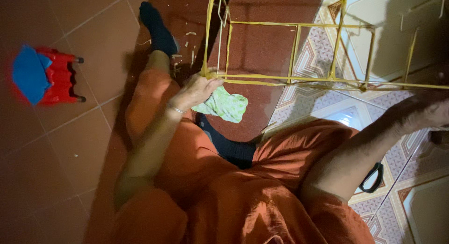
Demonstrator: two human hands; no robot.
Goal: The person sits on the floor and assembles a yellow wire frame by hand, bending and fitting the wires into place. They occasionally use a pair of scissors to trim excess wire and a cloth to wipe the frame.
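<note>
A frame of thin yellow bamboo sticks (299, 52) stands in front of me, above the floor. My left hand (196, 88) grips a corner joint of the frame at its lower left. Just under that hand lies a green and white cloth (224, 105). My right hand (432, 114) reaches to the far right edge of the view near the frame's long lower stick; it is dark and partly cut off, so its grasp is unclear. I sit on the floor in orange clothes with dark socks (159, 31).
A small red plastic stool (58, 78) with a blue cloth (29, 73) on it lies tipped at the left. Wood shavings (184, 47) are scattered near my foot. A dark loop-shaped object (372, 178) lies on the patterned tiles by my right leg.
</note>
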